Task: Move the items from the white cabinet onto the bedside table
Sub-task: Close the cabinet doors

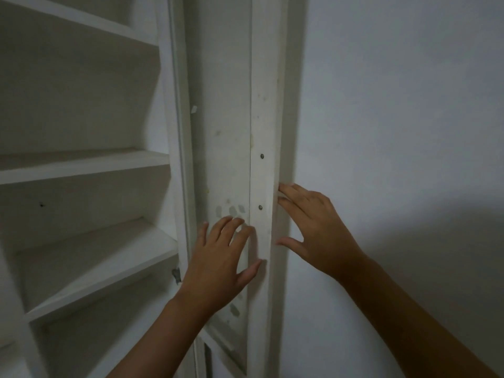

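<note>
I see the white cabinet (81, 165) with bare shelves filling the left; its door (261, 132) stands edge-on beside the wall; my left hand (221, 257) lies flat on the door, fingers spread; my right hand (313, 227), fingers straight, touches the door's edge.

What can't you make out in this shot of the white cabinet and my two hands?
- Bedside table: outside the head view.
- Items to move: none visible on the shelves; the cabinet's left part is cut off by the frame edge.
- Right hand fingertips: hidden behind the door edge.
- Left hand palm: pressed to the door panel, contact unseen.
- Hinge: too small, dim.
</note>
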